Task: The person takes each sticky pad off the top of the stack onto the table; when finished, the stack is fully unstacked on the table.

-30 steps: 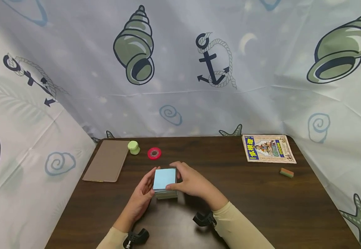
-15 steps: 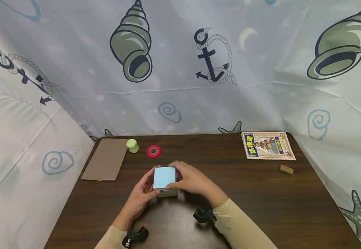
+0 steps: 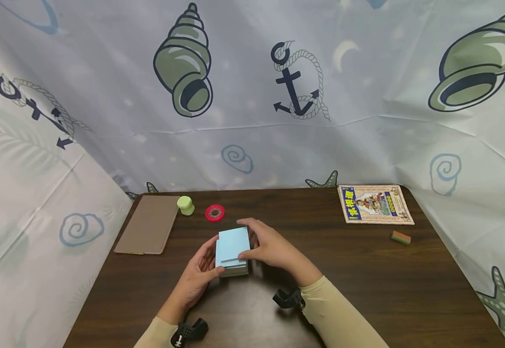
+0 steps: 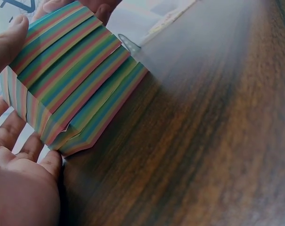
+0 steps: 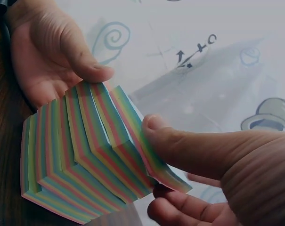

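Observation:
A tall stack of square sticky note pads [image 3: 235, 272] stands on the table, light blue on top. Its sides show rainbow-striped layers in both wrist views, with the pads slightly out of line. My left hand [image 3: 193, 278] holds the stack from the left, thumb at the near corner and fingers along the side. With thumb and fingers, my right hand [image 3: 271, 246] pinches the top sticky note pad [image 5: 136, 129] by its right side. That pad sits offset from the one beneath, toward the far right, baring a strip of blue at the near and left edges.
A brown flat notebook [image 3: 148, 224] lies at the back left beside a light green round-topped object [image 3: 185, 205] and a red tape roll [image 3: 215, 212]. A printed booklet [image 3: 376, 204] is at the back right, with a small orange-and-green block [image 3: 401, 237] before it.
The top pad, nearly flush with the stack before, has shifted away and a little to the right with my right hand. My left hand has stayed at the stack's left side.

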A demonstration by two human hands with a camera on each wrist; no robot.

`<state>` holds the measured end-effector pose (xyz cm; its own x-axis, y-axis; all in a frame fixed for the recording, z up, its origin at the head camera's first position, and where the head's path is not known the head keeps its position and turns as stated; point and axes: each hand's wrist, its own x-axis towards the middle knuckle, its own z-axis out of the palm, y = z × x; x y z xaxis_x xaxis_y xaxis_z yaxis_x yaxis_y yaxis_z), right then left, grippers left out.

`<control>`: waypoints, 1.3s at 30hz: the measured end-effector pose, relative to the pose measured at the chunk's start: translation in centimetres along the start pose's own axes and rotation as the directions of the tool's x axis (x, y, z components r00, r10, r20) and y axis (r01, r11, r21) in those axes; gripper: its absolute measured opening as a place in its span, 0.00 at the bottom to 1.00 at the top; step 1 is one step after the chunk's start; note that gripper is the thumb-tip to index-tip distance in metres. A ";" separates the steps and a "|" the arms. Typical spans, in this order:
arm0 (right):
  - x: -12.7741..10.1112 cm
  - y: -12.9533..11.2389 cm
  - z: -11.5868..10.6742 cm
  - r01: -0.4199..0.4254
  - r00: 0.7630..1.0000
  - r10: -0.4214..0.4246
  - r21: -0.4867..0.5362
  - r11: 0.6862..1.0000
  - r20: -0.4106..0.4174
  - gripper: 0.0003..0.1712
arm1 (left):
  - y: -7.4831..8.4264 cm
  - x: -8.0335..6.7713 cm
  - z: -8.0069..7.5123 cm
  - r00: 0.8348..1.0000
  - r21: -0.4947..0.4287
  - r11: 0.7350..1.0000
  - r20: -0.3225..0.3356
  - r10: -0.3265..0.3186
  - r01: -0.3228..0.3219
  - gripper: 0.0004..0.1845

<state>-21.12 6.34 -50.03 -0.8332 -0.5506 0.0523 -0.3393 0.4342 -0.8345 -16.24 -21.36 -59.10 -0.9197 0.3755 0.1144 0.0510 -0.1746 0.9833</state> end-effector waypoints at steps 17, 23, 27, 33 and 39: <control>1.3 3.8 1.1 0.155 0.980 -0.077 0.460 0.874 -0.185 0.16 | 0.4 -0.1 0.2 0.999 0.005 0.999 -0.034 -0.032 0.032 0.47; 1.5 5.9 1.8 0.118 0.984 -0.021 0.550 0.826 -0.179 0.14 | 0.5 0.0 0.3 1.000 0.010 1.000 -0.022 -0.019 0.019 0.46; 1.9 7.4 2.2 0.144 0.979 -0.007 0.663 0.735 -0.204 0.19 | 0.2 -0.1 0.0 0.999 -0.013 0.999 0.010 0.034 -0.033 0.47; 2.3 9.8 1.2 0.229 0.941 0.016 0.669 0.707 -0.338 0.21 | 0.0 0.1 -0.2 0.994 -0.032 0.996 0.061 0.088 -0.086 0.46; 3.0 11.0 0.7 0.280 0.864 -0.026 0.437 0.855 -0.503 0.17 | 0.0 0.0 -0.2 0.995 -0.028 0.997 0.066 0.080 -0.078 0.46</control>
<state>-27.01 8.97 -59.48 -0.9304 -0.1286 0.3431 -0.3329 -0.0949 -0.9382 -16.31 -21.55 -59.10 -0.8849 0.4198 0.2019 0.1122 -0.2285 0.9671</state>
